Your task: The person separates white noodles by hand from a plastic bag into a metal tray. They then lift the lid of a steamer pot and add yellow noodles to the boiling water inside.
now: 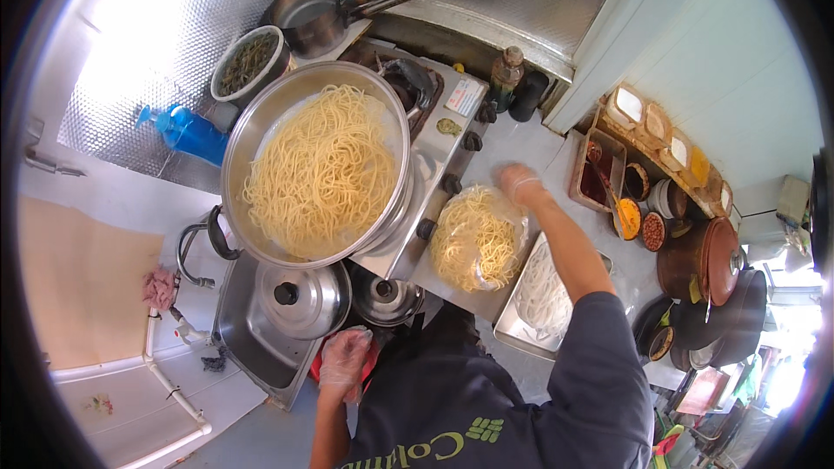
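My right hand (518,184), in a clear plastic glove, is beside the upper right edge of a clear plastic bag of yellow noodles (479,238) on the counter; whether it grips the bag cannot be told. My left hand (346,358), also gloved, hangs near my body, fingers curled, over a red object (366,365) by the sink corner; its palm is hidden. A wide steamer pan (407,137) heaped with yellow noodles (326,169) stands over the gas stove (417,254). A metal tray (518,341) of white noodles (544,290) lies beyond the bag, partly under my right forearm.
A steel sink (244,332) with a lidded pot (303,299) is at the left. Saucepans (309,16), a bowl of dark greens (251,65) and a blue pump bottle (189,133) stand behind. Seasoning containers (629,218) and a brown lidded pot (694,260) line the right.
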Demonstrator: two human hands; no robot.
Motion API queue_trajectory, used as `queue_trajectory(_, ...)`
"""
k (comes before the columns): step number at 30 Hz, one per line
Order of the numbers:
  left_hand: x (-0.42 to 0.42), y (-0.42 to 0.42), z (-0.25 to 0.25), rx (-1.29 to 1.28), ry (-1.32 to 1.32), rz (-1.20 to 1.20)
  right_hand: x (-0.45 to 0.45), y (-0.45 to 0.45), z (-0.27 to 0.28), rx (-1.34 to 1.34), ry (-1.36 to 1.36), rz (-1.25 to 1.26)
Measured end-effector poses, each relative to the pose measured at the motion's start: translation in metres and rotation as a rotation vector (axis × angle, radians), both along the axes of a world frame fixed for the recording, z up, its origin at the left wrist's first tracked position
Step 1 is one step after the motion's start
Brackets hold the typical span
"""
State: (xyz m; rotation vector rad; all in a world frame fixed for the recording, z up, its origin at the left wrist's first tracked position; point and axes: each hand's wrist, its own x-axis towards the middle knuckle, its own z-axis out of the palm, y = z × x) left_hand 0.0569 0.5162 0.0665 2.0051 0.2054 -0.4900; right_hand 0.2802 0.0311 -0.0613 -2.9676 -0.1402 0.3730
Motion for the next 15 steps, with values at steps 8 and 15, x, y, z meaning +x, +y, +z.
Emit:
queue_trajectory(8, 0.002, -0.016, 0.01, 0.208, 0.027, -0.073, -0.063, 0.007, 0.186, 1.107, -0.002, -0.37)
queue_trajectory(15, 0.023, -0.062, -0.011, -0.517, -0.068, -0.161, -0.144, 0.056, 0.135, 0.558, -0.1, 0.005)
